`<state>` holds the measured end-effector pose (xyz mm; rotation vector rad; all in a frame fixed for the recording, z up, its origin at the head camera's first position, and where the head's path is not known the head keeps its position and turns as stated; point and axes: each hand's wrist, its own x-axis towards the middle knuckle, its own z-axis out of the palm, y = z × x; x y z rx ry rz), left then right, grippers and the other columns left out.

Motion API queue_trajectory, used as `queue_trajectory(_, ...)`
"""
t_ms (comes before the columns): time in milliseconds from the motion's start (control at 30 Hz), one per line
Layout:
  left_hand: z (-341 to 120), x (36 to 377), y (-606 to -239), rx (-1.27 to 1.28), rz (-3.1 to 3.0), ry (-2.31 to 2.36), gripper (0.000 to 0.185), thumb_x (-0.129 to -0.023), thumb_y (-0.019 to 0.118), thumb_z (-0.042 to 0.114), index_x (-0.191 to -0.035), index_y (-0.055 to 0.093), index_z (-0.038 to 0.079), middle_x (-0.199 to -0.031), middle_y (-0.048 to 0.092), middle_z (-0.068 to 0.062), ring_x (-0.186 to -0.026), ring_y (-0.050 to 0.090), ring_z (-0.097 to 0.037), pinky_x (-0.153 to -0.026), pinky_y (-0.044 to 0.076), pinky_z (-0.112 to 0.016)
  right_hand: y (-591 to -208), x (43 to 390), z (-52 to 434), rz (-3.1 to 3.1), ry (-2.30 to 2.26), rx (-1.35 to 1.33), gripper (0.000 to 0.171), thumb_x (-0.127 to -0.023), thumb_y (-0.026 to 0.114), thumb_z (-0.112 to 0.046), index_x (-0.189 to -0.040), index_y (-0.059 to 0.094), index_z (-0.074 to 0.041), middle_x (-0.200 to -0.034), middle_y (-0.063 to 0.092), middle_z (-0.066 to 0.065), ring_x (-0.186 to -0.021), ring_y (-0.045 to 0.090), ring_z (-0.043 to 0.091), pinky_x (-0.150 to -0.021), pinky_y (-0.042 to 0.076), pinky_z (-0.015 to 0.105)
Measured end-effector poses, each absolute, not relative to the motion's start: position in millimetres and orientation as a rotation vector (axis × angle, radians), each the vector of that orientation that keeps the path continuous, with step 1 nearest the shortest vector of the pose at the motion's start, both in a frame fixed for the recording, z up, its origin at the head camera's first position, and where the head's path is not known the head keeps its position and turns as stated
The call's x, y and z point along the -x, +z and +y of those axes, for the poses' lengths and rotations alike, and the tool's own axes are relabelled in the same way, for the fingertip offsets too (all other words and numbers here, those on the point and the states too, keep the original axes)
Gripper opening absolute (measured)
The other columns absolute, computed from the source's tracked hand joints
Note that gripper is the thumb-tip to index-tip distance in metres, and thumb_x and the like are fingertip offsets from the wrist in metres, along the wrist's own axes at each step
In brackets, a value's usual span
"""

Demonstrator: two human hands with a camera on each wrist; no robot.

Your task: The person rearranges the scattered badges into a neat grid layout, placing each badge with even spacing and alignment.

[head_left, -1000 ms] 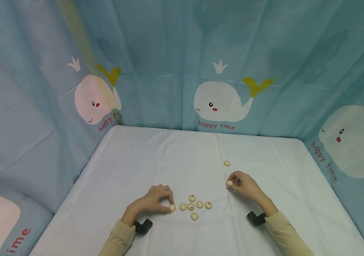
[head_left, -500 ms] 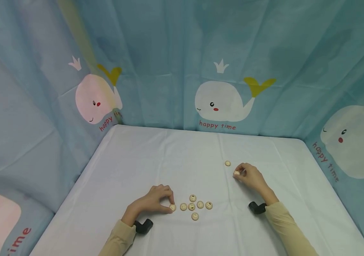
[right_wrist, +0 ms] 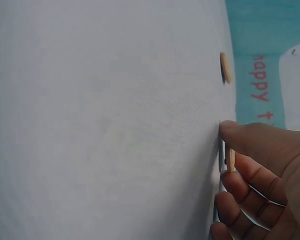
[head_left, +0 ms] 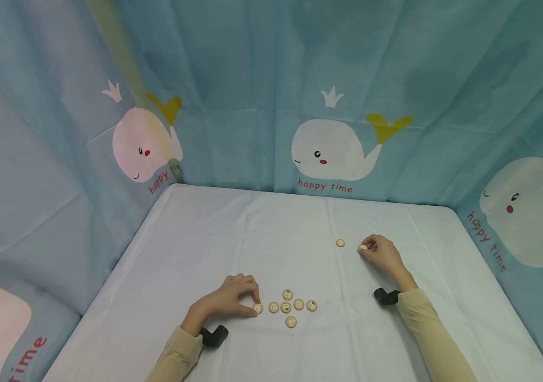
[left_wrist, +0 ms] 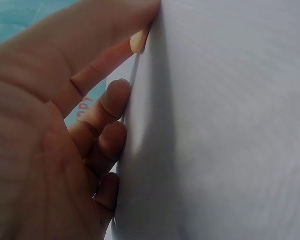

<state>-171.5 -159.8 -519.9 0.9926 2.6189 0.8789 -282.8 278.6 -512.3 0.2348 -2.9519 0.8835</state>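
Note:
Several small round wooden buttons lie on a white tablecloth (head_left: pixel 262 244). My left hand (head_left: pixel 233 300) pinches the leftmost button (head_left: pixel 257 307) of a cross-shaped cluster (head_left: pixel 290 307) near the front; the left wrist view shows that button's edge (left_wrist: pixel 137 41) at my fingertip. My right hand (head_left: pixel 378 252) pinches another button (head_left: pixel 362 247) against the cloth, seen edge-on in the right wrist view (right_wrist: pixel 231 160). A lone button (head_left: pixel 340 243) (right_wrist: pixel 225 67) lies just to the left of it.
Blue curtains printed with whales (head_left: pixel 329 148) wall in the table on three sides. Black wrist camera mounts (head_left: pixel 214 336) (head_left: pixel 386 296) sit at both cuffs.
My right hand has carried its button away from me and to the right, ending beside the lone button. My left hand has stayed on the cluster's leftmost button.

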Motion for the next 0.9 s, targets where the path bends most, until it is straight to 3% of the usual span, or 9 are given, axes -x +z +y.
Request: queue_trajectory(900,-158.2,169.9,-514.6,-0.992,2.605,0.893,0.02,-0.075,0.074,0.037,-0.086,0.062,0.026,-0.096,0.053,0.013,-0.091,0.042,-0.006,-0.083,0.028,-0.037,-516.8,292.1,284.2,-2.924,0.934,-0.223,0.028,-0.084,0.068,-0.025,-0.101,0.063,-0.002,-0.088,0.059,0.009,-0.071,0.05,0.019,-0.06,0.039,0.029)
